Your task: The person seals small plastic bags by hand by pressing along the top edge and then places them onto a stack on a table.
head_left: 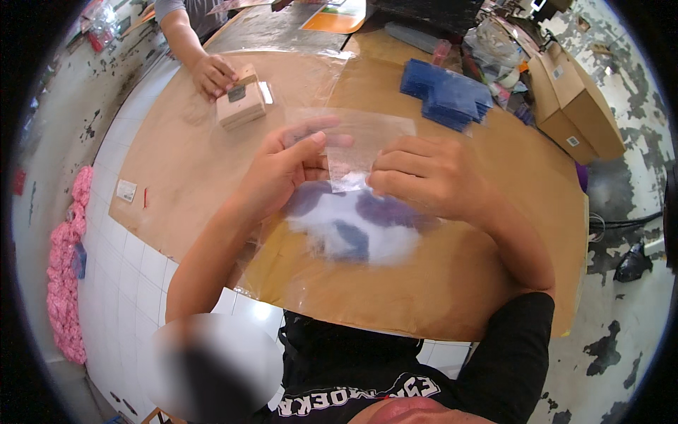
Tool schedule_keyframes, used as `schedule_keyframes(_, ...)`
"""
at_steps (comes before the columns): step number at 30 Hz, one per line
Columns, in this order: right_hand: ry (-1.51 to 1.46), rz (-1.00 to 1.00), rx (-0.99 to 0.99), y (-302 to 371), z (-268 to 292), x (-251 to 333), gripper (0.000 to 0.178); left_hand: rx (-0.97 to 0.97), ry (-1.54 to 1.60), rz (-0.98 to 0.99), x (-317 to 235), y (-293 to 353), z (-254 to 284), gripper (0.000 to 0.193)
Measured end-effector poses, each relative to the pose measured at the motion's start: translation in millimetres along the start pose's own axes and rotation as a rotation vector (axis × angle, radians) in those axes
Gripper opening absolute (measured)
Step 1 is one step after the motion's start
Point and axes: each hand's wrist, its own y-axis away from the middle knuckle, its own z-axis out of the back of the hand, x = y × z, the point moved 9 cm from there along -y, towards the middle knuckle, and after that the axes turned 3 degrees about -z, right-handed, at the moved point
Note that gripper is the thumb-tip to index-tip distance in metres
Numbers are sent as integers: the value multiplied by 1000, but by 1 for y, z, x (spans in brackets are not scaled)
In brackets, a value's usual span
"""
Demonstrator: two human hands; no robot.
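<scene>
Above the table, my right hand [434,177] is closed, its fingertips pinching a thin clear plastic sheet or sleeve [385,126]. My left hand [293,159] is beside the sheet's left edge. Its thumb and fingers are stretched out and apart, and some fingertips show through the plastic; whether they touch it I cannot tell. Below both hands lies a loose heap of whitish, clear and blue plastic pieces [388,240], partly blurred and partly hidden by my hands.
A stack of blue plastic sleeves [445,92] lies on the brown-covered table [438,297] at the far right. Beyond it stands a cardboard box [579,106]. At the far left, another person's hand [212,76] touches a light-brown block-like box [241,106]. A pink bundle [65,283] hangs left.
</scene>
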Motion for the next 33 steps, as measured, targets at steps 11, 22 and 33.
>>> schedule_keyframes(11,-235,-521,-147,6,4,-26,11,159,-299,64,16,15,-50,35)
schedule_keyframes(22,-576,-687,-36,21,-20,-42,12,188,-360,-29,21,18,-61,33)
schedule_keyframes(33,-79,-376,-281,8,6,0,15,94,-718,-264,-1,24,-66,28)
